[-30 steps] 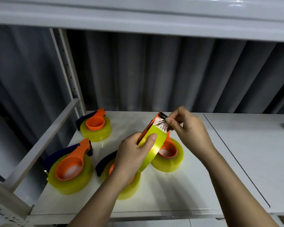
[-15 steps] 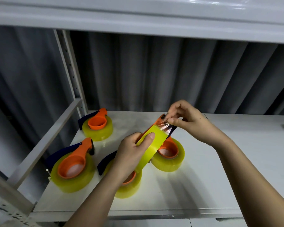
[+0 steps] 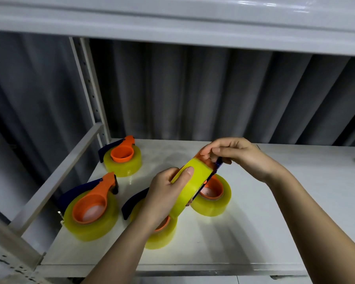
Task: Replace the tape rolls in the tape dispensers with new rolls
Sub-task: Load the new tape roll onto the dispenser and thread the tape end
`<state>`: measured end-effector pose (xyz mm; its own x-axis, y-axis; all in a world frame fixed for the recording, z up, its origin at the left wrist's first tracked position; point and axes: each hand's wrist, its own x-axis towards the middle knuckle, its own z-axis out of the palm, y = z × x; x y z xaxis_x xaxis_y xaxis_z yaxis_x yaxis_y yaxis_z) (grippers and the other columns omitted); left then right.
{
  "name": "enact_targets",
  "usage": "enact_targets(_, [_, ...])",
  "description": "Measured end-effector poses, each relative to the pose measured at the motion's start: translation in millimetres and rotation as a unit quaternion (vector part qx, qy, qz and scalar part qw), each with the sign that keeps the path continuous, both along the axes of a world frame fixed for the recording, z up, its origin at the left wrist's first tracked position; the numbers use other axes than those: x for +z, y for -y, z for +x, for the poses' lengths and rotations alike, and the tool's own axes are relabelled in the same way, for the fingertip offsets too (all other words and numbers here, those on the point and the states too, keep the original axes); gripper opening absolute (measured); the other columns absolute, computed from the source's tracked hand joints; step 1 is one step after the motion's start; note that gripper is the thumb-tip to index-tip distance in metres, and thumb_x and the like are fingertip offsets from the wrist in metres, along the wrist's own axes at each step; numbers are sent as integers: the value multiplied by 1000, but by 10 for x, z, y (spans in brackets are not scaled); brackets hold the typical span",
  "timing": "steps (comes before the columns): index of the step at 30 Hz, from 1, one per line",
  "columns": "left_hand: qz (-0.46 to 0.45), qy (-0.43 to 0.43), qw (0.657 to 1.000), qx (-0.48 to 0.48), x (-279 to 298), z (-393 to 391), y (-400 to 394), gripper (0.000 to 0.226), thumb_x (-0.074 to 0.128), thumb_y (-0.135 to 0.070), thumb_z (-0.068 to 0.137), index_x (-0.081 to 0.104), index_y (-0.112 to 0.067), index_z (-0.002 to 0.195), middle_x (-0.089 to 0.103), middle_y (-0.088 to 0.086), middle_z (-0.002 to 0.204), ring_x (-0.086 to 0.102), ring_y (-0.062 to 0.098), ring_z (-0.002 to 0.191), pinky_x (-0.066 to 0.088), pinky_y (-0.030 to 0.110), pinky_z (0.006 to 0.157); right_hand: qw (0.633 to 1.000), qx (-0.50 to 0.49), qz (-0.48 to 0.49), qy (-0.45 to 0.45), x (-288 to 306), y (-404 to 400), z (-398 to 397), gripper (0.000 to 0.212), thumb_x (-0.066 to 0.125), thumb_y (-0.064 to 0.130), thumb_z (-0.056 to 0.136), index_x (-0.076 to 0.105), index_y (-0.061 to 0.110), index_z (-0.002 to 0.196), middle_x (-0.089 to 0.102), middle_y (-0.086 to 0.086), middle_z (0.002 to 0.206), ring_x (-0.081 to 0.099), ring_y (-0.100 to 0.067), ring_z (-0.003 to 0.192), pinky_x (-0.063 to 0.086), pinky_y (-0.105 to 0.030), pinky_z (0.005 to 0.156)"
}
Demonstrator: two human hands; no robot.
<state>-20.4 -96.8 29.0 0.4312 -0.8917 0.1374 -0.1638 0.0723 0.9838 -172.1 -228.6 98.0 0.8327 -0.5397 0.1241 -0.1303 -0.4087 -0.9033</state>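
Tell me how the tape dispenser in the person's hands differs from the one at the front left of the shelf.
The held dispenser is lifted and stands on edge, tilted; the front-left dispenser lies flat on the white shelf. The left hand grips the held one's roll while the right hand pinches at its top end; nothing touches the front-left one. The held one's roll looks opaque yellow, the other's paler and translucent. Both have orange and dark blue plastic parts and carry a yellowish tape roll.

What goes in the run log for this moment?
left hand: grips yellow tape roll | right hand: pinches orange dispenser tip | four loaded dispensers on white shelf
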Motion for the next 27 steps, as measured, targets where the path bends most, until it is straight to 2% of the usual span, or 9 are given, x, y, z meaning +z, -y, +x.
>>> enact_targets(2, [-4,0,1000,7,-2,-13,0,39,59,-37,91,59,-3,71,57,2,52,57,8,47,43,17,48,999,-30,36,25,4,-58,32,34,45,29,96,74,11,88,68,5,72,54,-5,68,33,-18,57])
enact_targets(5, [-12,13,1000,25,-33,-50,20,39,59,-34,91,51,-21,55,49,-8,44,50,5,41,37,16,46,992,-103,1,69,-65,-171,153,19,63,16,91,70,2,80,67,6,65,57,0,60,44,-13,58])
enact_targets(7, [-13,0,999,36,-50,-70,32,39,61,-38,89,53,-18,56,51,-6,46,52,6,43,39,17,45,988,-130,-42,72,-141,-207,219,5,69,8,84,68,5,81,66,5,69,57,1,62,48,-15,61])
enact_targets(11, [-10,-6,999,42,-80,-72,51,54,56,-65,68,59,-11,68,59,10,61,58,15,54,47,28,50,981,-161,-89,64,-264,-220,240,5,69,10,85,67,14,83,65,8,77,58,-1,71,48,-17,65])
enact_targets(14, [0,0,999,50,-94,-61,69,55,52,-69,64,61,-16,73,63,7,63,62,19,59,53,38,58,974,-181,-106,89,-325,-284,266,6,68,9,86,64,13,85,65,10,80,57,3,73,42,-9,63])
enact_targets(18, [1,5,999,51,-89,-61,84,54,53,-69,66,63,-17,76,66,6,66,65,24,65,55,44,64,964,-213,-100,124,-368,-372,303,11,68,7,86,62,16,83,63,12,77,56,6,72,39,-6,62])
enact_targets(20, [7,5,999,51,-90,-62,85,47,57,-64,73,63,-17,73,65,5,63,64,21,61,54,40,59,958,-229,-106,134,-386,-402,316,16,68,7,86,58,20,85,63,11,75,56,5,71,38,-6,61])
enact_targets(24, [4,-9,999,48,-92,-62,58,35,60,-39,89,60,-18,61,59,-3,53,57,11,51,44,20,47,949,-275,-73,138,-385,-389,304,42,76,15,80,41,33,95,65,11,70,59,-1,69,41,-9,60])
enact_targets(27, [6,-9,999,43,-62,-74,25,36,61,-41,88,59,-16,61,57,-3,51,56,10,49,43,18,44,949,-281,-83,114,-354,-360,286,46,79,19,77,44,35,102,63,8,69,59,0,71,43,-9,62])
